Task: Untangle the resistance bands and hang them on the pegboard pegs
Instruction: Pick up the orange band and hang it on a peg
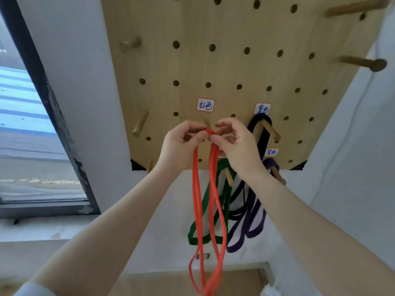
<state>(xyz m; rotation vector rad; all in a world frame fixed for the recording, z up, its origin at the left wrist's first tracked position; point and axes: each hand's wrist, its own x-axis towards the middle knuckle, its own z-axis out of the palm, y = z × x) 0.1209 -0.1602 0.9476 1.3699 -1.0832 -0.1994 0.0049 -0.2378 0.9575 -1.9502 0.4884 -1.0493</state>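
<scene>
A wooden pegboard (235, 67) hangs on the wall in front of me. Both hands pinch the top of a red resistance band (197, 199) right at a peg (206, 121) under a red-bordered label (205, 105). My left hand (181, 146) holds the band's left side, my right hand (235, 146) its right side. The band's loops hang down between my forearms. A black band (264, 137) hangs on a peg to the right. A purple band (254, 221) and a green band (205, 201) hang on lower pegs behind my right wrist.
Bare wooden pegs stick out at the left (140, 123), upper left (130, 44) and upper right (363, 61) of the board. A dark-framed window (42, 124) is on the left. A wooden surface (171, 283) lies below.
</scene>
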